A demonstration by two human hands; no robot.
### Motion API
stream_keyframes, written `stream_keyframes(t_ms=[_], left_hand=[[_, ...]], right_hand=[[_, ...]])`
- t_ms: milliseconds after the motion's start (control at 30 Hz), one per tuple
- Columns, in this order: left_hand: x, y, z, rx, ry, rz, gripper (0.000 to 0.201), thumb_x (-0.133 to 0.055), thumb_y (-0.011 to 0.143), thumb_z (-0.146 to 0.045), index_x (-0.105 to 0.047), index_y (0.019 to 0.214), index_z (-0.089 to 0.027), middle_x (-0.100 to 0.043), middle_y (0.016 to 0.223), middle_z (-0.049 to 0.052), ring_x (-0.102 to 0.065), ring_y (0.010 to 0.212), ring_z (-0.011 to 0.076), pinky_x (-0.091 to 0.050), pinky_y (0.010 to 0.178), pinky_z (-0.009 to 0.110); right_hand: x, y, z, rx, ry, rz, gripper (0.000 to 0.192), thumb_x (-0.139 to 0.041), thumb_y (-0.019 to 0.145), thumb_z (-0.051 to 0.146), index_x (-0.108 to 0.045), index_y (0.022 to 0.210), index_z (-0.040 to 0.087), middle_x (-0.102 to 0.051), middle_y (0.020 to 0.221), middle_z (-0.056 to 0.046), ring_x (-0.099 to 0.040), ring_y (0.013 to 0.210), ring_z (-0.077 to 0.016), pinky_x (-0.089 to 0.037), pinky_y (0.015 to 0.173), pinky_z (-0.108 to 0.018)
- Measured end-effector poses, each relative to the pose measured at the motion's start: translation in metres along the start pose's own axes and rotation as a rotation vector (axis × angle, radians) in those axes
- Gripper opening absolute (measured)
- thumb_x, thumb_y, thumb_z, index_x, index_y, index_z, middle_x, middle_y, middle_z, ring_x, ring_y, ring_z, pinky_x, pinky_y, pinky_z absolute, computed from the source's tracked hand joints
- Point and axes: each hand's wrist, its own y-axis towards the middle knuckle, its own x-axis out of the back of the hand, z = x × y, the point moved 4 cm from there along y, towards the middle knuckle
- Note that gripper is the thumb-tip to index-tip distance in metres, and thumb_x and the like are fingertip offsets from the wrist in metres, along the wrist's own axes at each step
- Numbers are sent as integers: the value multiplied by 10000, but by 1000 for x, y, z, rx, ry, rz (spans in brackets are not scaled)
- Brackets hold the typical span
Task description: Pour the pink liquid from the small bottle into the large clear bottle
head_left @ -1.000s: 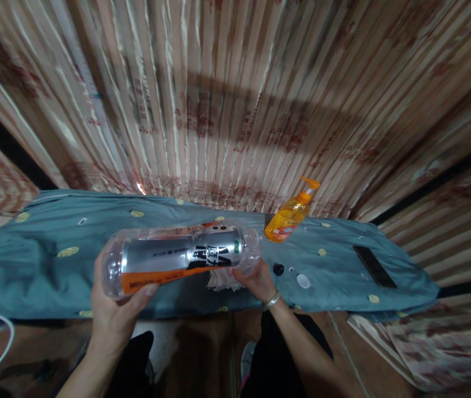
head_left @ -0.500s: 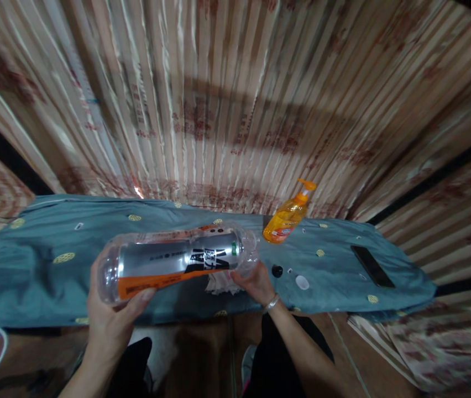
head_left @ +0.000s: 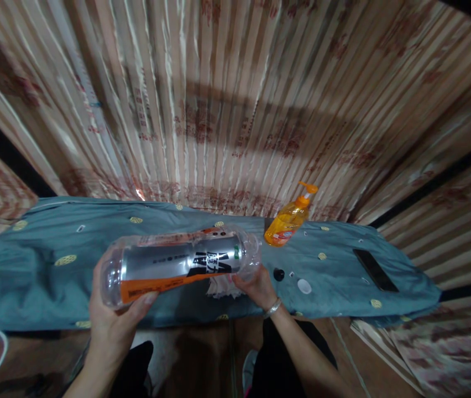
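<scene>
A large clear plastic bottle [head_left: 177, 265] with a silver and orange label lies almost level in the air, its neck to the right. My left hand [head_left: 115, 309] is wrapped round its base end, thumb along the lower side. At the neck end, my right hand [head_left: 258, 288] grips the bottle from below, its fingertips partly hidden behind the plastic. Just left of the right hand, a crumpled whitish cloth [head_left: 224, 287] with a frilly edge shows under the bottle; whether the hand touches it I cannot tell.
A teal patterned cloth [head_left: 169, 309] covers the long surface. On it are an orange pump bottle [head_left: 287, 224], a small black cap [head_left: 278, 274], a white disc [head_left: 304, 286] and a dark phone [head_left: 375, 270]. Striped curtains [head_left: 219, 110] hang behind; a white cable [head_left: 3, 348] curves at lower left.
The view has shifted slightly. Both hands keep their hold on the bottle, which has hardly moved.
</scene>
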Motion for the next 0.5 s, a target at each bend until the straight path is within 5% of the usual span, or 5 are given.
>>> stream_keyframes(t_ms=[233, 500], left_hand=[[-6, -1, -11, 22, -53, 10, 989, -899, 481, -451, -552, 1387, -256, -585, 1448, 112, -534, 1337, 406, -385, 1148, 578], [-10, -3, -19, 67, -70, -25, 1031, -906, 433, -498, -562, 1366, -228, -579, 1442, 144, -501, 1355, 450, -327, 1157, 647]], right_hand=[[0, 0, 2, 13, -6, 2, 267, -720, 712, 324, -666, 947, 211, -780, 980, -86, -747, 850, -307, -627, 841, -526], [1, 0, 4, 30, 0, -3, 298, -711, 712, 311, -667, 991, 215, -778, 980, -77, -749, 885, -309, -623, 868, -522]])
